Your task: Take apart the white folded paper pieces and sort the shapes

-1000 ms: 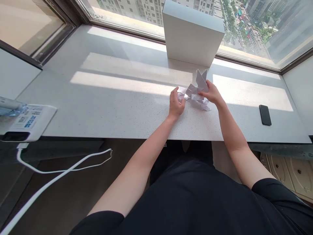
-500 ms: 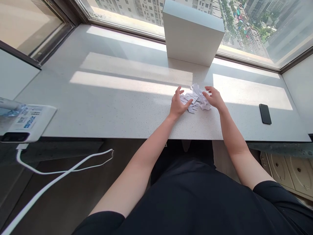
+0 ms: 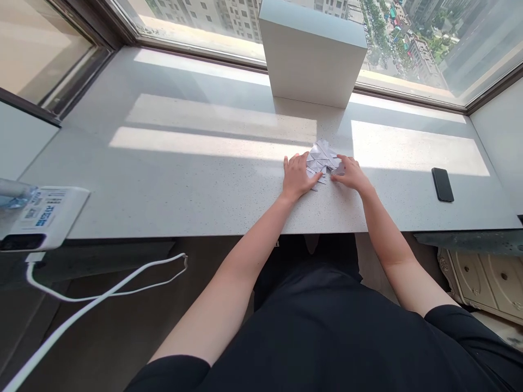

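Observation:
A small heap of torn white paper scraps (image 3: 322, 154) lies on the pale speckled countertop (image 3: 196, 190). At the heap's left edge, my left hand (image 3: 297, 175) rests low with its fingers spread and its thumb touching the scraps. My right hand (image 3: 352, 172) is curled at the right edge, with some scraps between its thumb and fingers. Part of the paper there is hidden by the fingers.
A tall white box (image 3: 312, 60) stands behind the heap, against the window. A black phone (image 3: 442, 184) lies to the right. On the left are a white device (image 3: 61, 209) with a label and a white cable (image 3: 81, 313) hanging past the counter edge.
Both hands have come down onto the paper from just above it. My right hand has closed in around scraps at the right edge, and the heap looks flatter and more compact.

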A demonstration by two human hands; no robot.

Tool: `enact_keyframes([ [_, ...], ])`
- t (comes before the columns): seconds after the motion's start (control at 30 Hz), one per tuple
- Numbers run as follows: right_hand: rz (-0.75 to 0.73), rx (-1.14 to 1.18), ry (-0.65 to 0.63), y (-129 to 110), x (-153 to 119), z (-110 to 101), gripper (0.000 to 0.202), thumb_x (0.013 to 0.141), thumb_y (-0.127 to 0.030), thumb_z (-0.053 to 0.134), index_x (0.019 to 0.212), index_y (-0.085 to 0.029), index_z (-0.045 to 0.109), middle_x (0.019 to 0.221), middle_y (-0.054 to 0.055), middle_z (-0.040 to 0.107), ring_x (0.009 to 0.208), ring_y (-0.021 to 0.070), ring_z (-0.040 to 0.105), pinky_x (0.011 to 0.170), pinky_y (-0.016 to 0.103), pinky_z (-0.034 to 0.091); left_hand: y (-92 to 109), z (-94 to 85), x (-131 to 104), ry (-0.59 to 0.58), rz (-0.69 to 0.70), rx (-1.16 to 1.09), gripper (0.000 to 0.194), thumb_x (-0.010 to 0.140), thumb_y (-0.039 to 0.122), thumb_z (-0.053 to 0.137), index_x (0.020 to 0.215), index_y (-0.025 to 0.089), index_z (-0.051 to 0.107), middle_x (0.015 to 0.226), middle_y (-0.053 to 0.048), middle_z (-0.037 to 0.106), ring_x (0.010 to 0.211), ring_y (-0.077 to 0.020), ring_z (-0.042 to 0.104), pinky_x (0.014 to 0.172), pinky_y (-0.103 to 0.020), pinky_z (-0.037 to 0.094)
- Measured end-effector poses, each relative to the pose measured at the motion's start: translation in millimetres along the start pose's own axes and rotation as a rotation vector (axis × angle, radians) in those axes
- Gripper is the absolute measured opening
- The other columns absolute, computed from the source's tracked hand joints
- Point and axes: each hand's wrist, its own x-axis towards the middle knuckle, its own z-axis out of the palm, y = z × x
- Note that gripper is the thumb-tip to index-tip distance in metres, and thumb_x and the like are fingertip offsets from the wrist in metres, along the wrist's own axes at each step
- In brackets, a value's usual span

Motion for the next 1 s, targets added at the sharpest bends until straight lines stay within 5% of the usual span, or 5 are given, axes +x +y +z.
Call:
enact_keyframes([
  [0.2, -0.009, 0.298, 0.008, -16.8, 13.5, 7.8, 0.098, 0.086, -0.045, 0.098, 0.176, -0.027, 0.065, 0.164, 0.018, 0.082, 0.129, 0.0392, 0.081, 0.124, 0.067, 0.067, 6.3, -19.0, -5.5, 0.072, -0.003, -0.212, 0.091, 0.109, 0.064, 0.097, 0.182, 0.028, 0.055, 0.167, -0.023, 0.082, 0.14, -0.0412, 0.087, 0.124, -0.062, 0.074],
  [0.33, 0.023, 0.449, 0.05, -20.5, 19.2, 12.6, 0.096, 0.081, -0.052, 0.102, 0.168, -0.027, 0.069, 0.125, 0.008, 0.084, 0.109, 0.0314, 0.077, 0.098, 0.05, 0.068, 1.9, -21.0, -7.5, 0.188, -0.046, -0.281, 0.096, 0.109, 0.057, 0.102, 0.185, 0.029, 0.051, 0.163, -0.021, 0.083, 0.13, -0.0362, 0.089, 0.119, -0.059, 0.076],
  [0.47, 0.008, 0.543, 0.128, -18.1, 22.5, 14.0, 0.076, 0.083, -0.048, 0.101, 0.152, -0.026, 0.075, 0.092, -0.003, 0.068, 0.092, 0.0257, 0.068, 0.086, 0.043, 0.059, -1.2, -20.5, -7.0, 0.261, -0.118, -0.343, 0.098, 0.109, 0.046, 0.103, 0.188, 0.025, 0.048, 0.166, -0.023, 0.081, 0.141, -0.0377, 0.087, 0.124, -0.057, 0.075],
  [0.73, -0.023, 0.73, 0.183, -12.3, 12.8, 8.5, 0.081, 0.083, -0.063, 0.106, 0.147, -0.031, 0.069, 0.102, 0.0, 0.081, 0.103, 0.0277, 0.077, 0.099, 0.048, 0.064, -6.4, -38.0, 9.3, 0.412, -0.2, -0.457, 0.101, 0.113, 0.033, 0.096, 0.196, 0.032, 0.039, 0.171, -0.022, 0.074, 0.153, -0.0388, 0.082, 0.129, -0.057, 0.075],
  [1.0, -0.155, 0.825, 0.153, -15.5, 17.4, -2.5, 0.103, 0.083, -0.096, 0.104, 0.155, -0.03, 0.069, 0.103, 0.003, 0.08, 0.098, 0.0275, 0.079, 0.091, 0.046, 0.07, 5.5, -53.3, 28.1, 0.382, -0.186, -0.548, 0.103, 0.113, 0.032, 0.092, 0.198, 0.041, 0.034, 0.174, -0.016, 0.072, 0.148, -0.034, 0.082, 0.125, -0.056, 0.078],
])
